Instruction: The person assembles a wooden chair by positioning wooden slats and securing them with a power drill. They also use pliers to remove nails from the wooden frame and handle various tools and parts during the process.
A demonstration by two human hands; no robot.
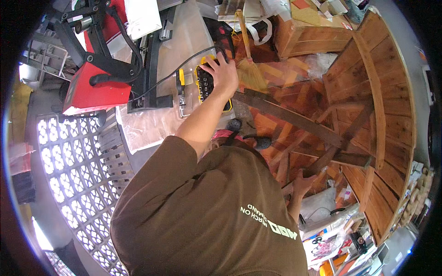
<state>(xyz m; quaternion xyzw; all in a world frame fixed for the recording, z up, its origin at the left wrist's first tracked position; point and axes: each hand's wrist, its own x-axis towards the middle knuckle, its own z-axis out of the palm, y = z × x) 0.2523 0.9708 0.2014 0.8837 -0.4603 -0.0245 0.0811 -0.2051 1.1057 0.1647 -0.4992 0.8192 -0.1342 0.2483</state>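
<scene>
- A red machine (99,89) is standing at the left on a plastic-covered table (147,131); no hand is touching it.
- A yellow-handled tool (181,77) is lying on that table just beside the case, not being held.
- The yellow-and-black case (206,86) is lying open near the table's right edge, rows of small metal pieces sitting in it, so choosing one seems not to be finished.
- The left hand (223,76) is spreading its fingers over the case's upper end; I cannot tell whether it is gripping anything.
- The right hand (301,185) is closing around the lower end of a dark wooden bar (324,160), apparently steadying it.
- The planked wooden piece (397,99) is standing tilted at the right; no tool is touching it, so work there is seemingly waiting, and how much is remaining I cannot tell.
</scene>
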